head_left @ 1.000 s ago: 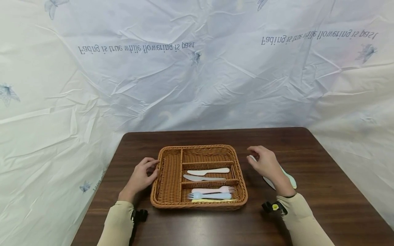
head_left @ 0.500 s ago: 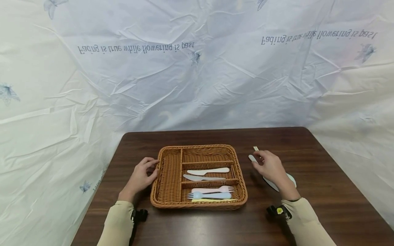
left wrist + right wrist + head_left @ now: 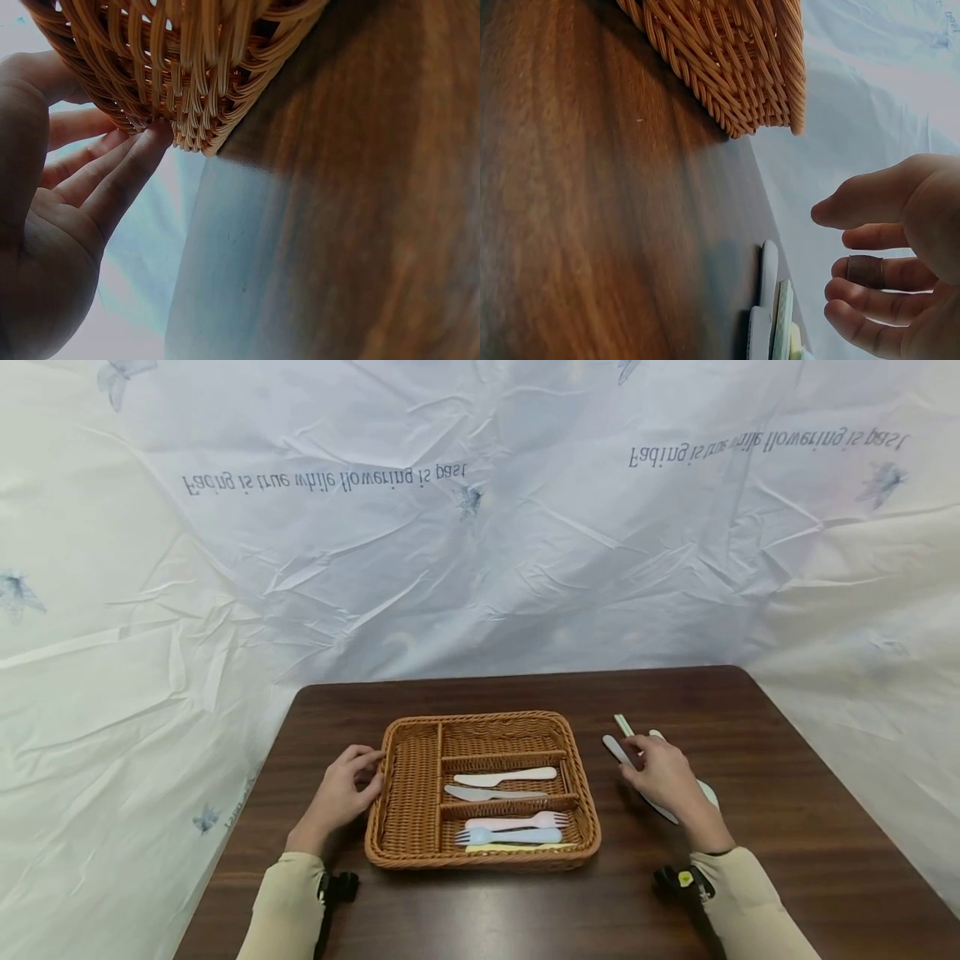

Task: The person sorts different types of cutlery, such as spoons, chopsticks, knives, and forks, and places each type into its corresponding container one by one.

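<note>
My left hand (image 3: 348,789) rests its fingers (image 3: 124,176) on the outside of the wicker basket (image 3: 405,793) at its left end. Two knives, white (image 3: 506,777) and grey (image 3: 495,794), lie in the basket's middle compartment. The front compartment has a pink fork (image 3: 517,822), a light blue fork (image 3: 510,836) and a yellow piece (image 3: 517,848). Over loose cutlery right of the basket hovers my right hand (image 3: 667,777), fingers loosely bent and nothing between them. Beneath it lie a grey knife (image 3: 613,747) and pale chopsticks (image 3: 622,723), partly hidden.
A rounded light green end (image 3: 708,793) shows beside the right wrist, and a pale handle tip (image 3: 656,734) behind that hand. The dark wooden table (image 3: 480,918) carries everything. A white printed cloth (image 3: 480,568) hangs behind it.
My right hand has moved slightly right and back toward me, uncovering the chopsticks, the pale handle tip and more of the grey knife. My left hand stays at the basket.
</note>
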`<move>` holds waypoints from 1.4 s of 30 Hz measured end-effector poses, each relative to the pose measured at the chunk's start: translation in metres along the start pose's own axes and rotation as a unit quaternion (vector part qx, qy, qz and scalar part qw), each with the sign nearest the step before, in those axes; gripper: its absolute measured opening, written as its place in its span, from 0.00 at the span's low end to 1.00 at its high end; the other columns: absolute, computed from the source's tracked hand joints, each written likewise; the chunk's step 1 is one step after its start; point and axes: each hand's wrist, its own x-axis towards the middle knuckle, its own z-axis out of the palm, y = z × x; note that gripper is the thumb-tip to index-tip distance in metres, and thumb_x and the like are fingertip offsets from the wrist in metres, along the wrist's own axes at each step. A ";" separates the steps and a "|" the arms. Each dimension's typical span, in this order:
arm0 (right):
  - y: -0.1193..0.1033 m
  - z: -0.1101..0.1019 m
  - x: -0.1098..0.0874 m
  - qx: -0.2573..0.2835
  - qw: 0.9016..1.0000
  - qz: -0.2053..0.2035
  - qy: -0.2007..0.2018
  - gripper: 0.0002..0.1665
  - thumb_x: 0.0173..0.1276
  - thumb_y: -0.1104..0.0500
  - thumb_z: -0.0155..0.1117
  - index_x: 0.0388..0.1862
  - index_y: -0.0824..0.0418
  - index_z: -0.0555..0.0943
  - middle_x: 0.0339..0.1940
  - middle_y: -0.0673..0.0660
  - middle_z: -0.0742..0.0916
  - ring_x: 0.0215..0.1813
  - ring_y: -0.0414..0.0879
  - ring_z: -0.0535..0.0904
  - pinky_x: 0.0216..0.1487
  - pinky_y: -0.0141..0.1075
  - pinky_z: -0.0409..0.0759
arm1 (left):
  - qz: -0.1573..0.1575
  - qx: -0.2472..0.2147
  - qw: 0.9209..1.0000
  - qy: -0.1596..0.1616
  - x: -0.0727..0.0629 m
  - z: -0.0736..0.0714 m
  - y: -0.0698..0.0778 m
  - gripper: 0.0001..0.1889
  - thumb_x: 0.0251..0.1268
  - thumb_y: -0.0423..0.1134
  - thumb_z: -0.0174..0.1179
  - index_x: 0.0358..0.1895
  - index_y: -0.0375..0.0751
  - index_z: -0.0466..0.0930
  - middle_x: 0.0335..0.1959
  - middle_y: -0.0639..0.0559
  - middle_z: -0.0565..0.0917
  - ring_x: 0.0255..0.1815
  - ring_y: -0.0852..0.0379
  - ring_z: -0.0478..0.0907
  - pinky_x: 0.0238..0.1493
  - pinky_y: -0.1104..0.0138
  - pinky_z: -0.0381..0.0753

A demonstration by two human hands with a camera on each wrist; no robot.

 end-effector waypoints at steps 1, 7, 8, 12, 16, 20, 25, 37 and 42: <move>0.001 0.000 0.000 -0.002 1.000 0.002 -0.001 0.25 0.61 0.58 0.69 0.55 0.67 0.80 0.44 0.66 0.85 0.43 0.58 0.83 0.38 0.53 0.82 | -0.001 -0.001 1.000 0.000 0.000 0.000 0.000 0.17 0.64 0.31 0.61 0.56 0.32 0.80 0.48 0.46 0.75 0.38 0.57 0.82 0.38 0.64 0.86; 0.008 0.004 -0.002 -0.019 1.000 0.005 -0.011 0.25 0.58 0.57 0.72 0.53 0.67 0.80 0.39 0.63 0.85 0.37 0.53 0.81 0.34 0.51 0.79 | -0.003 -0.001 1.000 -0.002 0.001 0.000 0.001 0.17 0.64 0.31 0.61 0.56 0.32 0.80 0.48 0.46 0.75 0.38 0.57 0.82 0.39 0.64 0.86; 0.008 0.005 -0.003 -0.019 1.000 0.003 -0.012 0.25 0.58 0.56 0.72 0.53 0.67 0.80 0.39 0.63 0.85 0.37 0.53 0.81 0.34 0.50 0.79 | -0.003 -0.002 1.000 -0.002 0.001 0.000 0.001 0.17 0.64 0.31 0.61 0.56 0.32 0.80 0.48 0.46 0.75 0.38 0.57 0.82 0.39 0.64 0.86; 0.011 0.007 -0.002 -0.017 1.000 0.003 -0.018 0.26 0.58 0.57 0.72 0.54 0.68 0.80 0.38 0.62 0.84 0.36 0.52 0.80 0.33 0.49 0.78 | -0.003 -0.004 1.000 -0.001 0.000 0.000 0.001 0.17 0.64 0.31 0.61 0.56 0.32 0.80 0.48 0.46 0.75 0.39 0.56 0.82 0.39 0.64 0.87; 0.013 0.010 -0.001 -0.022 0.999 0.008 -0.025 0.25 0.58 0.57 0.72 0.53 0.68 0.81 0.33 0.59 0.84 0.33 0.50 0.78 0.30 0.46 0.76 | -0.004 -0.007 1.000 0.000 0.000 0.000 0.000 0.17 0.64 0.31 0.61 0.56 0.32 0.80 0.48 0.47 0.75 0.39 0.57 0.82 0.39 0.64 0.86; 0.015 0.014 0.000 -0.032 0.999 0.006 -0.027 0.24 0.58 0.58 0.72 0.52 0.69 0.81 0.34 0.61 0.84 0.34 0.52 0.79 0.32 0.48 0.78 | -0.001 -0.008 1.000 0.000 -0.001 0.001 0.000 0.17 0.64 0.30 0.61 0.56 0.32 0.80 0.48 0.45 0.75 0.38 0.57 0.82 0.38 0.65 0.86; 0.017 0.018 0.002 -0.044 0.999 0.002 -0.027 0.25 0.58 0.60 0.71 0.53 0.71 0.80 0.38 0.64 0.85 0.38 0.57 0.81 0.36 0.52 0.80 | 0.003 -0.010 1.000 0.000 -0.001 0.001 0.000 0.17 0.64 0.30 0.61 0.56 0.31 0.80 0.48 0.42 0.76 0.38 0.56 0.82 0.38 0.65 0.86; 0.019 0.024 0.004 -0.071 0.997 -0.005 -0.020 0.18 0.55 0.68 0.66 0.46 0.68 0.83 0.36 0.63 0.86 0.38 0.59 0.82 0.38 0.54 0.80 | -0.004 -0.003 1.000 -0.001 -0.001 0.002 0.000 0.17 0.64 0.30 0.61 0.56 0.32 0.80 0.48 0.44 0.76 0.38 0.57 0.82 0.38 0.65 0.86; 0.017 0.026 0.005 -0.069 0.997 0.000 -0.021 0.16 0.53 0.69 0.65 0.44 0.68 0.84 0.33 0.61 0.86 0.33 0.54 0.81 0.34 0.52 0.80 | -0.007 0.000 1.000 -0.001 -0.001 0.002 0.000 0.17 0.64 0.30 0.61 0.56 0.32 0.79 0.48 0.46 0.75 0.38 0.57 0.82 0.39 0.65 0.86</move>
